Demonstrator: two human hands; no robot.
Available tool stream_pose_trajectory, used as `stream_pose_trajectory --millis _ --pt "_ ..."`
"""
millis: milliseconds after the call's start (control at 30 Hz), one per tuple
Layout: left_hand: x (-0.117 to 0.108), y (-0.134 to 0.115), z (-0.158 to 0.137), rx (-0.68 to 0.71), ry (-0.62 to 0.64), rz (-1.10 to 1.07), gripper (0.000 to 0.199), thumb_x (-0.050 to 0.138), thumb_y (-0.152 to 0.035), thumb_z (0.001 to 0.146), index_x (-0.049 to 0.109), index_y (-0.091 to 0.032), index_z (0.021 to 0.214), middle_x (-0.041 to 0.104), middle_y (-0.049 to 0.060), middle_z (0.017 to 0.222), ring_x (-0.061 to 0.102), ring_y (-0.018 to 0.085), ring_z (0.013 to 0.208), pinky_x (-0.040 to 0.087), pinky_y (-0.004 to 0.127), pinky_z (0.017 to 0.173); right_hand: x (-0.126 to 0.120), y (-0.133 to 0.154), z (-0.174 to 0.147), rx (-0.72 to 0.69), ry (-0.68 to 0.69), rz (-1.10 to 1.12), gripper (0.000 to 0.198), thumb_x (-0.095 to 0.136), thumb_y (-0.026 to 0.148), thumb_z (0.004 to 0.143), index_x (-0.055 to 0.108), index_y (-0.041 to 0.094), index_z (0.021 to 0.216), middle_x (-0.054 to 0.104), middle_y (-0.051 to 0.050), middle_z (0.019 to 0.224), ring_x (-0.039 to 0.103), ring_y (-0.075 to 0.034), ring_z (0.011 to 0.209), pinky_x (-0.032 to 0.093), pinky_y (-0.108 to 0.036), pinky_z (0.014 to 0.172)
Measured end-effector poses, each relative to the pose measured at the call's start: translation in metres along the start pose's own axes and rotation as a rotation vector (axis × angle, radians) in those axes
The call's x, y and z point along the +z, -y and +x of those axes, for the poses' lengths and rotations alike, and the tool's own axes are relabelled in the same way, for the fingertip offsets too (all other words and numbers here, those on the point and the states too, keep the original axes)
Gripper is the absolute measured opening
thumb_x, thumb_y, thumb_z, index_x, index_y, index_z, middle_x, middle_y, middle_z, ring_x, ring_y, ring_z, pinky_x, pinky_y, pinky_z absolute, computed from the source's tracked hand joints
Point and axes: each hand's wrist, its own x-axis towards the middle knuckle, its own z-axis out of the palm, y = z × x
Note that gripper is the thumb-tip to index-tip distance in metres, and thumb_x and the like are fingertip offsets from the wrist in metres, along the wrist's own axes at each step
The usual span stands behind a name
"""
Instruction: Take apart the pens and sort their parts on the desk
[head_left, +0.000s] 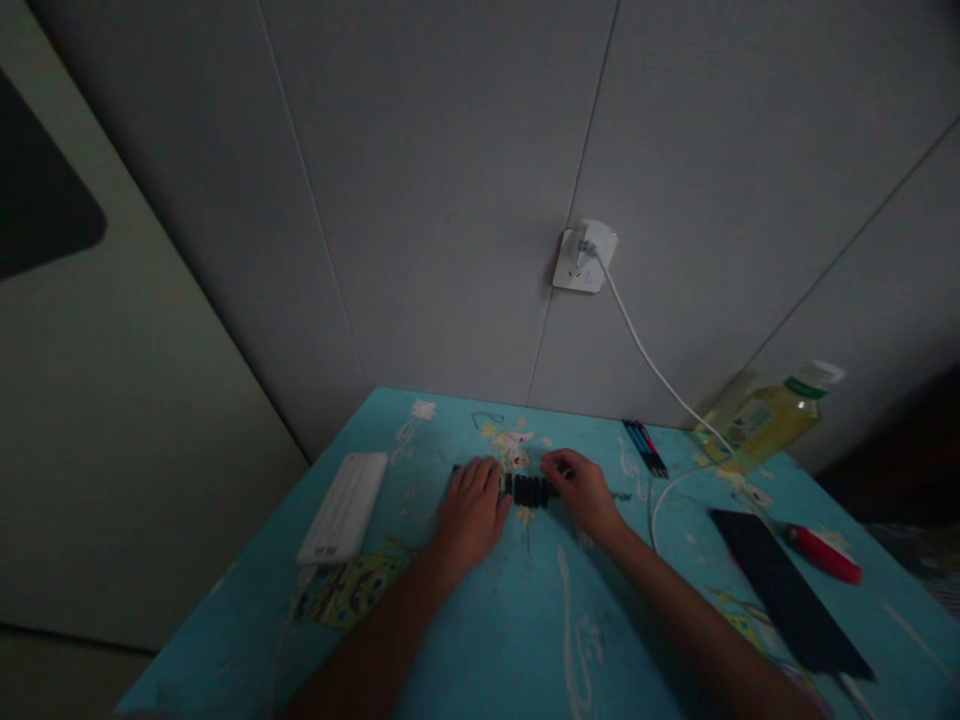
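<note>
A short row of several small black blocks (529,490) lies side by side on the blue table, between my two hands. My left hand (474,500) rests palm down at the row's left end, its fingers stretched out and its thumb near the blocks. Part of the row's left end is hidden beneath it. At the right end, my right hand (583,487) has its thumb and index finger pinched together. Something small and dark shows at those fingertips, too dim to name. Just right of this hand, a few small dark bits (622,496) lie on the table.
A white power bank (345,508) lies left. Several pens (645,448) lie toward the back right, near a bottle of yellow liquid (776,420). A dark flat slab (787,590) and a red-handled object (823,553) lie right. A white cable (637,340) hangs from the wall socket (584,262).
</note>
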Motion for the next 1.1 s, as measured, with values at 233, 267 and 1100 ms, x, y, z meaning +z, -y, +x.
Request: stream_pose_trajectory --millis 233,267,1100 --pt "-0.001 0.003 -0.002 0.025 0.012 0.015 0.043 0.035 -0.026 0.100 0.040 -0.015 0.142 0.048 0.014 0.144 0.039 0.026 0.137 0.029 0.049 0.114 0.029 -0.014 0.049 -0.025 0.070 -0.098 0.012 0.061 0.022 0.084 0.072 0.018 0.086 0.072 -0.004 0.080 0.063 -0.016 0.071 0.045 -0.025 0.070" --pt "-0.002 0.003 -0.002 0.026 0.015 0.016 0.043 0.036 -0.026 0.100 0.041 -0.015 0.140 0.048 0.014 0.143 0.039 0.026 0.136 0.029 0.049 0.114 0.032 -0.015 0.051 -0.030 0.079 -0.106 0.012 0.061 0.022 0.084 0.072 0.018 0.085 0.073 -0.004 0.080 0.063 -0.016 0.070 0.044 -0.025 0.069" --pt "-0.009 -0.002 0.000 0.011 0.059 0.014 0.041 0.045 -0.032 0.098 0.046 -0.020 0.137 0.048 0.012 0.140 0.038 0.028 0.134 0.026 0.052 0.114 -0.012 -0.023 0.030 -0.037 0.065 -0.362 0.030 0.045 0.024 0.094 0.065 0.019 0.115 0.071 -0.007 0.108 0.067 -0.017 0.088 0.050 -0.027 0.085"
